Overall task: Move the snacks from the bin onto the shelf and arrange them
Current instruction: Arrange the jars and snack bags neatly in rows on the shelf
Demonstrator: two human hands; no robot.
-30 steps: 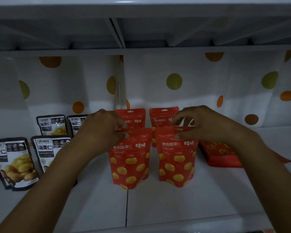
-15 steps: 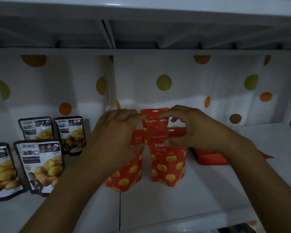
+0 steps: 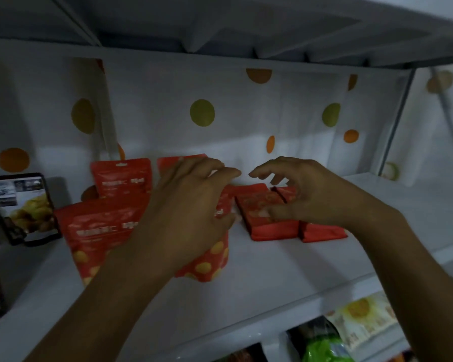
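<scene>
The standing pouches [image 3: 102, 231] have been released upright on the shelf [image 3: 272, 278] — nothing is held now, the left hand [image 3: 191, 212] loosely open before them, the right hand [image 3: 311, 197] arched over the flat pouches [image 3: 270, 228], judged next to be stood.
</scene>
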